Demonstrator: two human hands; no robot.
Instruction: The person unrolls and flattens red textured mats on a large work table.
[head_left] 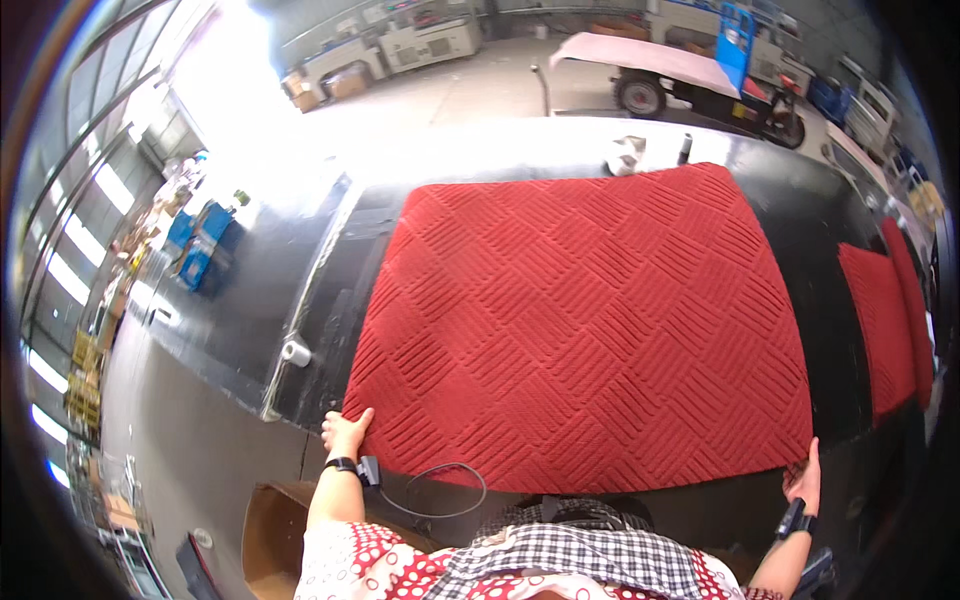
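Observation:
A large red mat with a ribbed checker pattern lies flat on a black table. My left hand grips the mat's near left corner, fingers over its edge. At the near right corner, my right hand holds the mat's edge. Both wrists wear dark bands, and a thin cable loops from the left one.
More red mats lie at the table's right end. A white tape roll sits at the left edge, and a crumpled white item and a dark bottle stand at the far edge. A cart stands beyond. A brown box is below left.

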